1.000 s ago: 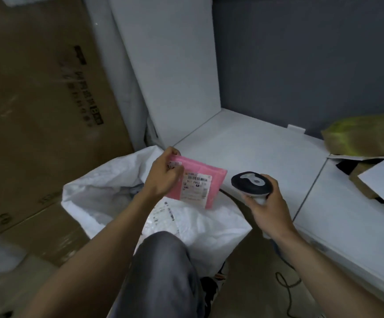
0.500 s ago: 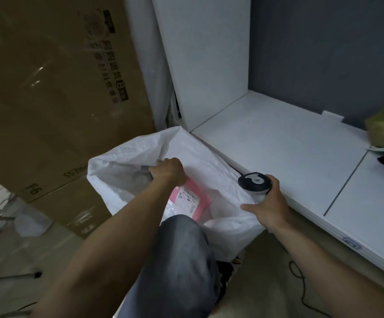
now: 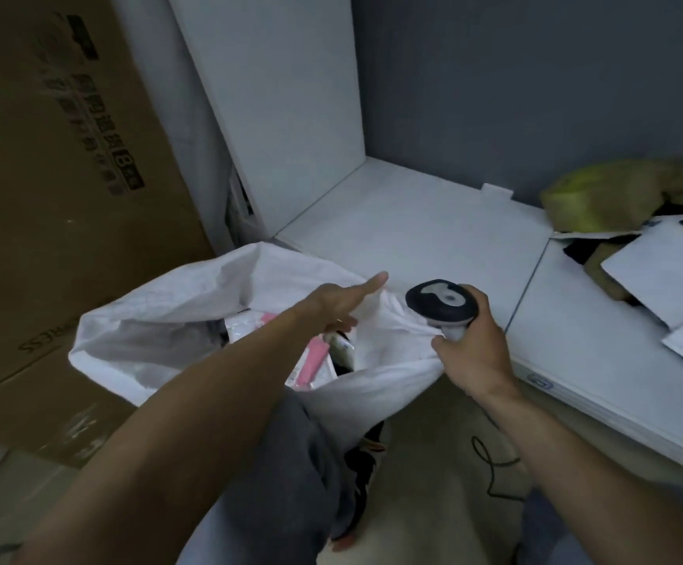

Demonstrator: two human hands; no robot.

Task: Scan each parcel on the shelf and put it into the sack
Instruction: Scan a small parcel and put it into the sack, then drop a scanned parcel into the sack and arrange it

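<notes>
The pink parcel [image 3: 313, 360] lay inside the white sack [image 3: 156, 340] among other packets, just below its open mouth. The left hand [image 3: 337, 303] hovered over that mouth, fingers straight and holding nothing, pointing towards the shelf [image 3: 413, 230]. The right hand [image 3: 474, 354] had its fingers curled round the handle of the scanner [image 3: 441, 301], with the sack's rim bunched against that grip. On the shelf's right side sat a yellow-green parcel [image 3: 600, 193] and white mailers [image 3: 665, 271], well apart from the sack. A large cardboard box [image 3: 46, 157] stood at the left, and a dark cable [image 3: 490, 466] lay on the floor.
</notes>
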